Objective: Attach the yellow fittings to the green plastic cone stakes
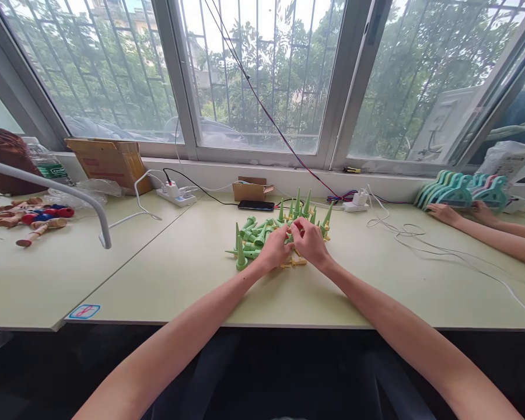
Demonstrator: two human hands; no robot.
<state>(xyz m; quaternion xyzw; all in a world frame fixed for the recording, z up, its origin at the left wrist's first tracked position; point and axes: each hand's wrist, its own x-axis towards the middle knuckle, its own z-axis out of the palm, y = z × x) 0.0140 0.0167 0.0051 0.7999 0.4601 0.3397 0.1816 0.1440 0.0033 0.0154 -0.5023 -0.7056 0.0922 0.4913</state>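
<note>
My left hand (276,248) and my right hand (310,240) meet over the middle of the table, fingertips pinched close together. What they hold between them is small and mostly hidden by the fingers. Around them lies a heap of green plastic cone-shaped spikes (259,233), several on their sides to the left. Other green spikes (307,204) stand point-up behind and right of my hands. One upright spike (241,256) is at the heap's front left. Small yellow plastic pieces (295,262) lie just below my hands.
A phone (256,205) and a small open cardboard box (250,189) are behind the heap. Power strip (177,197) and white cables (424,240) lie on the table. Wooden toys (39,227) sit left, behind a white lamp arm (70,189). Another person's hands (446,214) touch teal hangers (450,191) at right.
</note>
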